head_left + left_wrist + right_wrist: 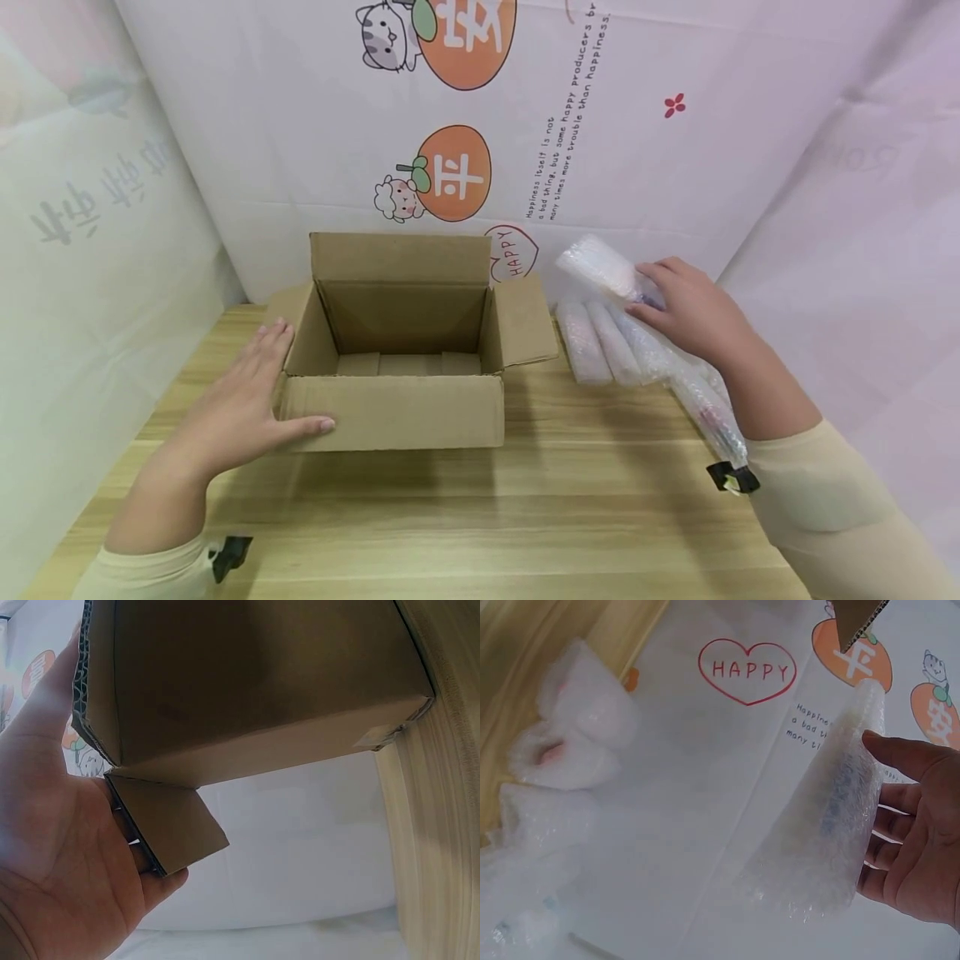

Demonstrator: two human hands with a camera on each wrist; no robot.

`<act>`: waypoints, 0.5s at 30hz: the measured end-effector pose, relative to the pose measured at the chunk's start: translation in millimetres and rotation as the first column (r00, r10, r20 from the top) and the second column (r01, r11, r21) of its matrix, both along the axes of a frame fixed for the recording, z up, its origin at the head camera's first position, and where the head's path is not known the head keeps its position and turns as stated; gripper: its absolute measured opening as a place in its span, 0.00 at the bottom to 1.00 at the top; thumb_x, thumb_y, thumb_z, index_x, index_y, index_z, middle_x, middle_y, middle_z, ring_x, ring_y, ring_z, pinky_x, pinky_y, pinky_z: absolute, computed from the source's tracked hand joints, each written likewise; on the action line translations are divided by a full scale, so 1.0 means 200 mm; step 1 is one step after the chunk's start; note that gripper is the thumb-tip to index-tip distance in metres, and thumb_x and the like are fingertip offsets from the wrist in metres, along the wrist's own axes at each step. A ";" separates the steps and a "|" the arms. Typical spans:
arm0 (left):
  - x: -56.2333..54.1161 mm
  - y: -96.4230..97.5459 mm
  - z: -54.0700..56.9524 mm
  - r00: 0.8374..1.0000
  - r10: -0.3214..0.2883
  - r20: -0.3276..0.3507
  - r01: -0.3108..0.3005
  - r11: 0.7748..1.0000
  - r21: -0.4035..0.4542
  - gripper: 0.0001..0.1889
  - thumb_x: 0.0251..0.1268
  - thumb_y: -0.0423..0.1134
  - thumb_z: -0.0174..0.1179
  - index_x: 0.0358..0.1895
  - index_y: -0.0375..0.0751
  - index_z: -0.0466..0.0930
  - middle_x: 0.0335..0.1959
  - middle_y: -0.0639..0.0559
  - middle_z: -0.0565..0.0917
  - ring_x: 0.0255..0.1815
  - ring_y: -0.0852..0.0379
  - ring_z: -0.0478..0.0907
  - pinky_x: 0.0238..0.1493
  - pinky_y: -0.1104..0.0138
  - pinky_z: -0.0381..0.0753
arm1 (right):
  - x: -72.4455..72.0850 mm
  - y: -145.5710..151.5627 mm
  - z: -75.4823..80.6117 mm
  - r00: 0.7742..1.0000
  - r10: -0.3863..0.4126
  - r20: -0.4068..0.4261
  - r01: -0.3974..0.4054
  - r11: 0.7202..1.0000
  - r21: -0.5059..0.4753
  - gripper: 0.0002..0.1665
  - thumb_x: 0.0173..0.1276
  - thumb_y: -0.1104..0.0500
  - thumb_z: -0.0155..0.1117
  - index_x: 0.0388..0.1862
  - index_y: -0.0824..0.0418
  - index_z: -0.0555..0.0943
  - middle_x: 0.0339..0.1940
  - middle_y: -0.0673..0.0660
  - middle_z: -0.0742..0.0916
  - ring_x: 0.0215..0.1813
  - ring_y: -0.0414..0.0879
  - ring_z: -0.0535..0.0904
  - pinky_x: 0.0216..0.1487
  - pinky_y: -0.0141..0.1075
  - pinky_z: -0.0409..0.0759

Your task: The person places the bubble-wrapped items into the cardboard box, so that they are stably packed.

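An open cardboard box [393, 412] stands on the wooden table with its flaps folded outward. My left hand [243, 400] rests on its left and front flaps, fingers spread and thumb lying over the front flap. In the left wrist view the fingers pass behind a small side flap [169, 821]. At the right, my right hand [693, 312] grips a bubble-wrapped package [600, 262] and holds it above the others. The right wrist view shows that package [825, 817] between thumb and fingers, with bluish print showing through; what is inside cannot be made out.
Several more bubble-wrapped packages [585, 346] lie in a row on the table right of the box, one long one [708, 412] slanting toward the right forearm. A white printed cloth [600, 150] hangs behind, with further cloth at both sides.
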State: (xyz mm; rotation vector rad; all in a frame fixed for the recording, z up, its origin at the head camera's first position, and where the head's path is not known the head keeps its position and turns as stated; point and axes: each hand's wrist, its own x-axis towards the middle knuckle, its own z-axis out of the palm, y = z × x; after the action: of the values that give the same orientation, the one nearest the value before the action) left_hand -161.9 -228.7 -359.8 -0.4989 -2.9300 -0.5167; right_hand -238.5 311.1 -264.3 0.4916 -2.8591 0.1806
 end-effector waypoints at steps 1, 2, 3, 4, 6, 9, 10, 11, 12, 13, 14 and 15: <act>0.00 0.00 0.00 1.000 -0.001 0.000 0.001 1.000 0.001 0.66 0.49 0.76 0.60 0.80 0.47 0.29 0.81 0.49 0.32 0.81 0.44 0.31 0.78 0.44 0.41 | -0.01 -0.02 0.01 1.000 0.006 -0.002 -0.006 1.000 0.001 0.39 0.69 0.48 0.65 0.69 0.71 0.68 0.63 0.71 0.75 0.64 0.67 0.69 0.64 0.62 0.67; 0.00 0.00 0.00 1.000 0.000 -0.001 0.000 1.000 0.002 0.66 0.49 0.76 0.60 0.80 0.47 0.29 0.81 0.49 0.33 0.81 0.44 0.31 0.78 0.44 0.41 | -0.01 -0.03 0.01 1.000 0.011 -0.005 -0.011 1.000 0.001 0.38 0.69 0.48 0.65 0.69 0.70 0.68 0.63 0.71 0.75 0.64 0.67 0.70 0.64 0.62 0.68; 0.00 0.00 0.00 1.000 0.000 -0.003 0.000 1.000 0.001 0.66 0.49 0.76 0.60 0.80 0.47 0.29 0.81 0.49 0.33 0.81 0.44 0.31 0.78 0.44 0.41 | -0.02 -0.04 0.02 1.000 0.016 -0.009 -0.016 1.000 0.000 0.38 0.69 0.49 0.65 0.69 0.70 0.68 0.62 0.70 0.75 0.64 0.66 0.70 0.64 0.62 0.68; 0.00 0.00 0.00 1.000 0.001 -0.003 -0.001 1.000 0.000 0.66 0.49 0.76 0.60 0.80 0.47 0.29 0.81 0.49 0.33 0.81 0.44 0.31 0.78 0.44 0.41 | -0.02 -0.06 0.02 1.000 0.020 -0.013 -0.020 1.000 -0.001 0.38 0.69 0.49 0.65 0.69 0.70 0.69 0.62 0.70 0.76 0.64 0.66 0.70 0.64 0.62 0.68; 0.00 0.00 0.00 1.000 0.001 -0.004 -0.001 1.000 -0.003 0.66 0.49 0.76 0.60 0.80 0.47 0.30 0.81 0.49 0.33 0.81 0.44 0.31 0.78 0.44 0.41 | -0.04 -0.08 0.03 0.999 0.031 -0.019 -0.031 1.000 -0.006 0.38 0.68 0.49 0.66 0.69 0.69 0.69 0.62 0.69 0.76 0.64 0.65 0.70 0.64 0.62 0.68; 0.00 0.00 0.00 1.000 0.003 -0.004 -0.003 1.000 -0.007 0.66 0.49 0.77 0.59 0.80 0.47 0.29 0.81 0.49 0.33 0.81 0.43 0.32 0.79 0.45 0.41 | -0.07 -0.12 0.05 0.998 0.053 -0.024 -0.053 0.998 -0.020 0.37 0.68 0.49 0.66 0.69 0.68 0.69 0.62 0.68 0.76 0.65 0.64 0.70 0.64 0.61 0.69; 0.00 0.00 0.00 1.000 0.003 -0.003 -0.003 1.000 -0.005 0.66 0.49 0.77 0.59 0.80 0.47 0.29 0.81 0.49 0.33 0.81 0.43 0.32 0.79 0.45 0.41 | -0.07 -0.13 0.06 0.998 0.059 -0.025 -0.060 0.998 -0.025 0.37 0.68 0.49 0.66 0.69 0.67 0.69 0.63 0.68 0.76 0.65 0.64 0.70 0.64 0.61 0.69; 0.00 0.00 0.00 1.000 0.003 -0.002 -0.003 1.000 -0.005 0.66 0.49 0.77 0.59 0.80 0.47 0.29 0.81 0.49 0.33 0.81 0.43 0.32 0.79 0.45 0.40 | -0.08 -0.14 0.06 0.997 0.067 -0.027 -0.067 0.997 -0.031 0.37 0.68 0.50 0.66 0.69 0.67 0.69 0.63 0.67 0.76 0.65 0.64 0.70 0.64 0.61 0.69; 0.01 0.00 0.00 1.000 0.003 -0.001 -0.003 1.000 -0.004 0.66 0.49 0.77 0.60 0.80 0.47 0.29 0.81 0.49 0.33 0.81 0.43 0.32 0.79 0.45 0.40 | -0.09 -0.15 0.07 0.997 0.077 -0.029 -0.078 0.996 -0.037 0.37 0.67 0.50 0.67 0.69 0.67 0.70 0.63 0.67 0.76 0.65 0.64 0.70 0.65 0.61 0.68; 0.01 0.00 0.00 1.000 0.003 -0.001 -0.003 1.000 -0.004 0.66 0.49 0.76 0.60 0.80 0.47 0.29 0.81 0.49 0.33 0.81 0.43 0.32 0.79 0.45 0.40 | -0.10 -0.16 0.07 0.996 0.087 -0.032 -0.088 0.995 -0.044 0.37 0.67 0.50 0.67 0.69 0.67 0.70 0.63 0.67 0.76 0.66 0.64 0.70 0.65 0.61 0.68; 0.01 0.00 0.00 1.000 0.003 -0.002 -0.003 1.000 -0.004 0.66 0.49 0.76 0.60 0.80 0.47 0.29 0.81 0.49 0.33 0.81 0.43 0.32 0.79 0.45 0.40 | -0.11 -0.17 0.08 0.994 0.100 -0.036 -0.101 0.994 -0.048 0.37 0.67 0.51 0.68 0.69 0.67 0.70 0.63 0.67 0.76 0.65 0.63 0.70 0.66 0.60 0.68; 0.01 0.00 0.00 1.000 0.003 -0.002 -0.003 1.000 -0.004 0.66 0.49 0.76 0.60 0.80 0.47 0.29 0.81 0.49 0.33 0.81 0.43 0.32 0.79 0.45 0.40 | -0.12 -0.19 0.08 0.993 0.111 -0.040 -0.113 0.992 -0.049 0.37 0.66 0.51 0.68 0.69 0.67 0.70 0.63 0.66 0.77 0.65 0.63 0.70 0.66 0.59 0.68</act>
State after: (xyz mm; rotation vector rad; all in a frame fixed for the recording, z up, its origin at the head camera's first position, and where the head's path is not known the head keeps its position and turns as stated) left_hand -160.7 -228.7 -359.3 -0.4948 -2.9302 -0.5104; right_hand -263.4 274.0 -247.6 0.6390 -2.7849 0.2603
